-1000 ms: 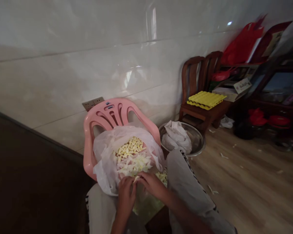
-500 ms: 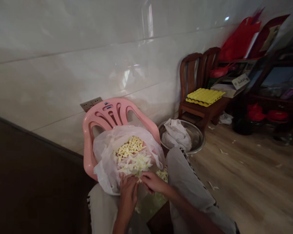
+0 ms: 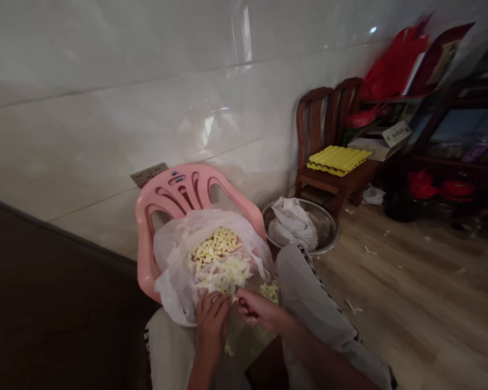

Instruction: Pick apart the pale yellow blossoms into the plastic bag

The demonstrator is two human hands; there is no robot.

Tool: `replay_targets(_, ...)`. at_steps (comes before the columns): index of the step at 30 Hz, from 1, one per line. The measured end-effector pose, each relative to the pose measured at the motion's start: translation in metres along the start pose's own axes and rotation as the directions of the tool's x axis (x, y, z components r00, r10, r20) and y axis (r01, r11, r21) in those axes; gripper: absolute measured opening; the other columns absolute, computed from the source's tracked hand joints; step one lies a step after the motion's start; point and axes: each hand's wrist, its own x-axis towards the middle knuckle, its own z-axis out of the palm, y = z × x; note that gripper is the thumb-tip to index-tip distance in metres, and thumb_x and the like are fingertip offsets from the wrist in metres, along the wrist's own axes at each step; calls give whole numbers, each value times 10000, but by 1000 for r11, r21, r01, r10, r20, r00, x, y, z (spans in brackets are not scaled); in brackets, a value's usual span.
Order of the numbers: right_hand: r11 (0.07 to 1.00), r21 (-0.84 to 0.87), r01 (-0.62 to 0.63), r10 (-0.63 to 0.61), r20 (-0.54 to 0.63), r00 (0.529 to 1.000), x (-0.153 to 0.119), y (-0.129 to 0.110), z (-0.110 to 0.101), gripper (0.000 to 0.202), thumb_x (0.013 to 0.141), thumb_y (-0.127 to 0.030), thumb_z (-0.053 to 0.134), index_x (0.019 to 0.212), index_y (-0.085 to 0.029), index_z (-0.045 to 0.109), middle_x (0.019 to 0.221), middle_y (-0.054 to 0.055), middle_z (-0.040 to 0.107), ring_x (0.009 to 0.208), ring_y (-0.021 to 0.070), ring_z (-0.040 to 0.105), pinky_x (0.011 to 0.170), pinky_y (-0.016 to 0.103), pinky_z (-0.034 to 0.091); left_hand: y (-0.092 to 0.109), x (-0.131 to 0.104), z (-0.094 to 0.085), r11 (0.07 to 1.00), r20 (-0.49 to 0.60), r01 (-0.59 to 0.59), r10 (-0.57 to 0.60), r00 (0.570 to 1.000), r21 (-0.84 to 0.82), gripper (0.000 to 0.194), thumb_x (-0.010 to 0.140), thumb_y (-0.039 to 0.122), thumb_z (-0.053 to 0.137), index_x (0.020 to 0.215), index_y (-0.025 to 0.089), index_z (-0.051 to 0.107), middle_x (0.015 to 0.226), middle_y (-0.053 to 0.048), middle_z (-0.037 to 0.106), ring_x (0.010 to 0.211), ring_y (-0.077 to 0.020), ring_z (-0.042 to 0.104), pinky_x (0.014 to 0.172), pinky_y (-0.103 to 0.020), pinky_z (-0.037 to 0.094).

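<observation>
A pink plastic chair (image 3: 146,249) holds a translucent white plastic bag (image 3: 173,276), spread open. On the bag lie a pile of small yellowish pieces (image 3: 217,244) and, nearer to me, a heap of white petal-like pieces (image 3: 228,273). My left hand (image 3: 213,311) is at the heap's near edge, its fingers curled together. Just to its right, my right hand (image 3: 256,309) is closed in a pinch, with a small pale piece between the two hands. What my left fingers hold is hidden. More pale pieces (image 3: 269,291) lie beside my right wrist.
Right of the chair, a metal basin (image 3: 329,230) contains a crumpled whitish bag (image 3: 293,225). Yellow trays (image 3: 337,160) rest on a wooden chair (image 3: 315,122). A tiled wall (image 3: 126,124) stands behind, with a socket plate (image 3: 148,174). Scraps litter the wooden floor (image 3: 410,292).
The fingers of both hands have shifted slightly around the small piece, and my right hand is curled more. The view has moved slightly; the chair, bag and basin are otherwise unchanged.
</observation>
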Motion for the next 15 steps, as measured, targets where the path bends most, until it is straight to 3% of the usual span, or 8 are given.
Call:
replay_targets(4, 973, -141, 183, -196, -78, 978, 3, 0, 2, 214, 814, -309, 496, 650, -214, 396, 508, -99, 361, 362, 46, 261, 342, 186, 176, 1, -3, 4, 996, 34, 79, -77, 996, -33, 227, 909, 116, 535, 1047, 226, 678, 966, -32, 755, 971, -215, 658, 1063, -475, 358)
replay_targets(10, 922, -274, 274, -293, -29, 956, 9, 1, -3, 249, 850, -364, 513, 667, -212, 439, 501, -104, 388, 341, 39, 286, 339, 182, 211, 2, -8, 8, 923, 71, 330, -322, 944, -196, 163, 921, 236, 549, 1030, 238, 670, 1015, -42, 734, 991, -217, 664, 1069, -495, 394)
replay_targets(13, 899, -312, 307, -337, -45, 941, 11, -1, -8, 274, 848, -397, 553, 680, -212, 441, 498, -109, 383, 353, 36, 290, 352, 179, 217, 0, -8, 6, 832, -1, 463, -487, 874, -304, 244, 929, 314, 510, 1111, 227, 648, 1149, -84, 694, 1120, -252, 613, 1043, -488, 425)
replay_targets(15, 893, -298, 337, -368, -51, 928, 12, -2, -10, 304, 844, -435, 569, 689, -212, 433, 507, -112, 377, 356, 33, 277, 351, 181, 207, -2, -9, 5, 725, -67, 581, -645, 761, -371, 314, 921, 406, 502, 1114, 198, 637, 1162, -111, 675, 1130, -271, 598, 994, -460, 461)
